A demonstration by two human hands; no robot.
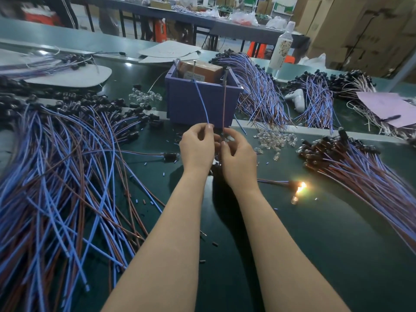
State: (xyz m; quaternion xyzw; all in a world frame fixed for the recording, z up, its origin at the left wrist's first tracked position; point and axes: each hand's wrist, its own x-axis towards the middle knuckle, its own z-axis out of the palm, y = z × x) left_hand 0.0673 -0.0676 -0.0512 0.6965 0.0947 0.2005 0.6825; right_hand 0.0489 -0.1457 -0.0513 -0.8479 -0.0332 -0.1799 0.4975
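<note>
Our left hand (198, 147) pinches the blue wire (201, 102) and our right hand (238, 158) the brown wire (224, 104), both grips pressed tight just before the purple box (184, 104) on the table (292, 233). We should hold each far end steady against the metal posts (193, 68).

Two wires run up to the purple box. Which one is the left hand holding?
The blue wire, pinched at its lower end by the left hand. The brown wire beside it leads down to the right hand instead.
</note>
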